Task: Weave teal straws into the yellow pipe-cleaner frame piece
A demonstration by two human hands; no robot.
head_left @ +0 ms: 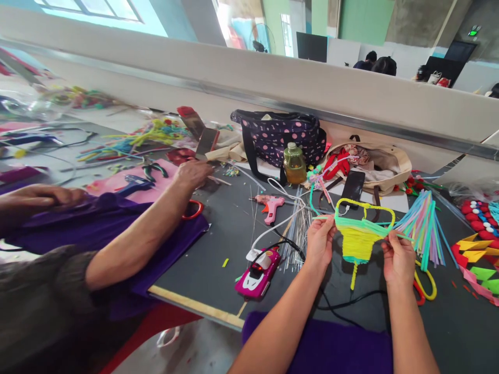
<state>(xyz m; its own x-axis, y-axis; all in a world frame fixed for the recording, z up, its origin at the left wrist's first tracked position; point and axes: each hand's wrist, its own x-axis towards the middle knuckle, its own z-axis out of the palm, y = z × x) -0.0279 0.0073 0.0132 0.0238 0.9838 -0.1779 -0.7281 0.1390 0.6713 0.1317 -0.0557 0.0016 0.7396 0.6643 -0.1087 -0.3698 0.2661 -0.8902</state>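
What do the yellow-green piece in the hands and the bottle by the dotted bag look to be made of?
Woven piece, held by left hand and right hand: probably fuzzy pipe cleaners, matte, given the soft wrapped strands and bent outline loop. Bottle: likely clear plastic, glossy, with amber liquid showing through. Dotted bag: seemingly fabric.

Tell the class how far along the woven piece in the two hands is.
Done: the lower half of the yellow frame is filled with tight yellow and green windings. In hand: the left hand pinches its left edge and the right hand its right edge, by a loose green strand. Left: the top loop is still open, and a bundle of pastel stems lies beside it on the table.
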